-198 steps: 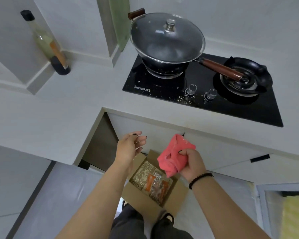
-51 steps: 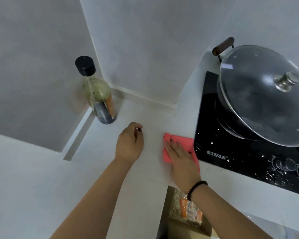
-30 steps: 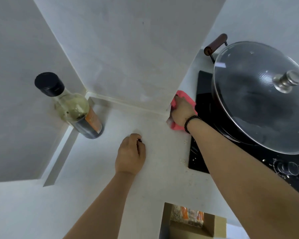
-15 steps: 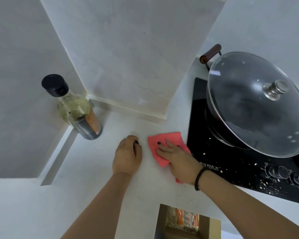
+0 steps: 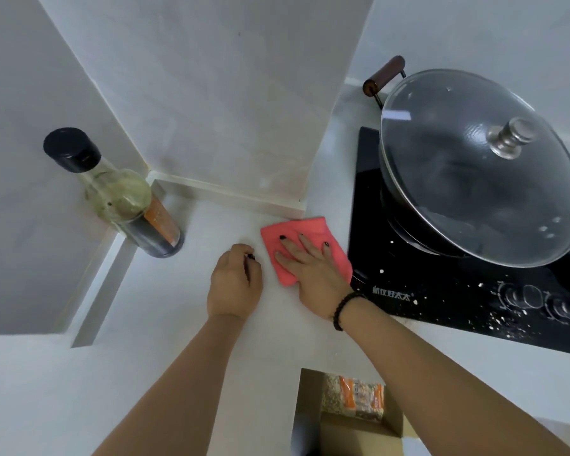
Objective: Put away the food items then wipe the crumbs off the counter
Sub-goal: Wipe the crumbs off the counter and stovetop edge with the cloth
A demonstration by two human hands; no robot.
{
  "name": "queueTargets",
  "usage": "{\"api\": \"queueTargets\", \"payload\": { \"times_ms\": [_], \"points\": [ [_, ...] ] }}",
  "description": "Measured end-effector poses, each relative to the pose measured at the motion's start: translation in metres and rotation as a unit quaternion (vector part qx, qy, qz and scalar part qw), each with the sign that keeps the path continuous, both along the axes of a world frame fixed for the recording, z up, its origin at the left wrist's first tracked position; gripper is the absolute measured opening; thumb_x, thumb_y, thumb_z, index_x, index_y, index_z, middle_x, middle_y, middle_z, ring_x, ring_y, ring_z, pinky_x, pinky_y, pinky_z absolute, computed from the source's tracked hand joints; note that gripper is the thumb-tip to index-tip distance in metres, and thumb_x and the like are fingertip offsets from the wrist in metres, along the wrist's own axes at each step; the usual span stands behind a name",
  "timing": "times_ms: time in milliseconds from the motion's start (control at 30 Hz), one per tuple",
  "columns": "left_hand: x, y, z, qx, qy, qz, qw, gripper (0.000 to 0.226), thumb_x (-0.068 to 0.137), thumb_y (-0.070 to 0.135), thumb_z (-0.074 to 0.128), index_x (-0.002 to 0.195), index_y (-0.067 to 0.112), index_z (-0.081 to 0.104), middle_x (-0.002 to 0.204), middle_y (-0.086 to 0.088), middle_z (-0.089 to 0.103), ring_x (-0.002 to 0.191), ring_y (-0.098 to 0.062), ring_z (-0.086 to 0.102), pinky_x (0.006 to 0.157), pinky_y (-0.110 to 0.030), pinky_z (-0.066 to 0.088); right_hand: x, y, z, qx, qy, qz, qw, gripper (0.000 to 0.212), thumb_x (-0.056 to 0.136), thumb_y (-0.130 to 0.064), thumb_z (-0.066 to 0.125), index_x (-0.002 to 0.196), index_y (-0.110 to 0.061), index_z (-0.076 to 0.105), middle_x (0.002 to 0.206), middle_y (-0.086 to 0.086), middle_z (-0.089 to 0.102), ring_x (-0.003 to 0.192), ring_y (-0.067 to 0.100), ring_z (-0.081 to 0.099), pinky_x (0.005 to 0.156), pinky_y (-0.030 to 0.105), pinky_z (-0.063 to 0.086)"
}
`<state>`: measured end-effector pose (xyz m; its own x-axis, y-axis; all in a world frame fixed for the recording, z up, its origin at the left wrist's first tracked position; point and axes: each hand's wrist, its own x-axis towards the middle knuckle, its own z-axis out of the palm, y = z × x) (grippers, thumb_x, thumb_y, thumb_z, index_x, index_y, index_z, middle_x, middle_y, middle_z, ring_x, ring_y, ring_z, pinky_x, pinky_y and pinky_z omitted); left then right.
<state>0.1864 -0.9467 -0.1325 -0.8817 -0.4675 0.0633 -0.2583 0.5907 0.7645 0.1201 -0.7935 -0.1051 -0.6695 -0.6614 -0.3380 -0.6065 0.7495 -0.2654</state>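
the right hand (image 5: 313, 274) presses flat, fingers spread, on a folded pink cloth (image 5: 305, 250) to drag crumbs along the white counter (image 5: 165, 350) beside the black glass hob (image 5: 441, 291), while the left hand (image 5: 234, 286), curled into a loose empty fist, braces nearby.

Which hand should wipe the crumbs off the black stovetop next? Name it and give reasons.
Right. The right hand already lies flat on the pink cloth, right beside the stovetop edge where the white crumbs lie. The left hand is curled on the counter, farther from the stovetop, with no cloth.
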Motion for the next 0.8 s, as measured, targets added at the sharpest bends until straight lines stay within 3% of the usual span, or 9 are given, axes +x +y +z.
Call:
{"api": "queueTargets", "payload": {
  "times_ms": [167, 267, 367, 500, 600, 733, 800],
  "points": [
    [0.000, 0.001, -0.001, -0.008, -0.006, 0.002, 1.000, 0.016, 0.088, 0.007, 0.050, 0.102, 0.006, 0.057, 0.079, -0.010, 0.058, 0.075, -0.028, 0.054, 0.070, -0.037, 0.047, 0.034, 0.037, -0.008, -0.040, -0.010, 0.054, 0.998, 0.066, 0.087, 0.004, 0.042, 0.146, -0.026, 0.034, 0.159, -0.006, 0.012, 0.147, 0.023, -0.003, 0.115, 0.050, -0.008],
    [0.001, 0.002, 0.004, 0.000, -0.010, 0.000, 1.000, 0.015, 0.089, 0.007, 0.048, 0.102, 0.007, 0.056, 0.076, -0.009, 0.058, 0.073, -0.026, 0.054, 0.070, -0.034, 0.045, 0.055, 0.062, -0.015, -0.116, 0.007, 0.090, 0.989, 0.060, 0.080, 0.006, 0.050, 0.134, -0.020, 0.053, 0.151, 0.000, 0.034, 0.144, 0.031, 0.017, 0.115, 0.053, 0.004],
    [0.003, 0.000, 0.012, 0.033, -0.003, 0.001, 0.999, 0.012, 0.089, 0.005, 0.048, 0.097, 0.010, 0.056, 0.065, -0.002, 0.053, 0.062, -0.023, 0.051, 0.063, -0.029, 0.042, 0.073, 0.082, -0.018, -0.133, -0.001, 0.103, 0.986, 0.052, 0.077, 0.001, 0.061, 0.125, -0.019, 0.062, 0.144, 0.001, 0.046, 0.139, 0.032, 0.031, 0.112, 0.055, 0.013],
    [0.010, 0.007, 0.029, 0.146, -0.015, 0.061, 0.987, 0.016, 0.090, 0.005, 0.046, 0.096, 0.014, 0.058, 0.068, 0.000, 0.058, 0.058, -0.007, 0.052, 0.058, -0.015, 0.039, 0.088, 0.127, -0.012, -0.104, -0.012, 0.067, 0.992, 0.053, 0.074, -0.007, 0.071, 0.122, -0.027, 0.063, 0.142, -0.010, 0.046, 0.141, 0.019, 0.025, 0.115, 0.047, 0.009],
    [0.031, 0.020, 0.036, 0.174, -0.010, 0.065, 0.982, 0.016, 0.091, 0.006, 0.046, 0.096, 0.014, 0.060, 0.070, -0.001, 0.062, 0.057, 0.001, 0.054, 0.056, -0.004, 0.038, 0.100, 0.174, 0.000, -0.080, -0.006, 0.018, 0.997, 0.055, 0.075, -0.002, 0.069, 0.123, -0.030, 0.062, 0.141, -0.017, 0.038, 0.141, 0.013, 0.021, 0.116, 0.044, 0.010],
    [0.063, 0.038, 0.041, 0.202, 0.007, 0.087, 0.975, 0.018, 0.090, 0.003, 0.047, 0.096, 0.013, 0.060, 0.072, -0.004, 0.063, 0.058, 0.006, 0.057, 0.057, -0.005, 0.039, 0.113, 0.229, 0.011, -0.035, 0.018, -0.027, 0.999, 0.061, 0.068, 0.009, 0.072, 0.117, -0.028, 0.067, 0.137, -0.014, 0.041, 0.136, 0.019, 0.030, 0.109, 0.054, 0.031],
    [0.075, 0.042, 0.045, 0.209, 0.017, 0.102, 0.972, 0.018, 0.090, 0.002, 0.047, 0.096, 0.012, 0.060, 0.072, -0.006, 0.063, 0.059, 0.006, 0.058, 0.059, -0.005, 0.041, 0.113, 0.242, 0.015, -0.036, 0.002, -0.064, 0.997, 0.063, 0.069, 0.017, 0.062, 0.117, -0.023, 0.067, 0.137, -0.010, 0.047, 0.136, 0.018, 0.030, 0.107, 0.052, 0.037]
  ]
}}
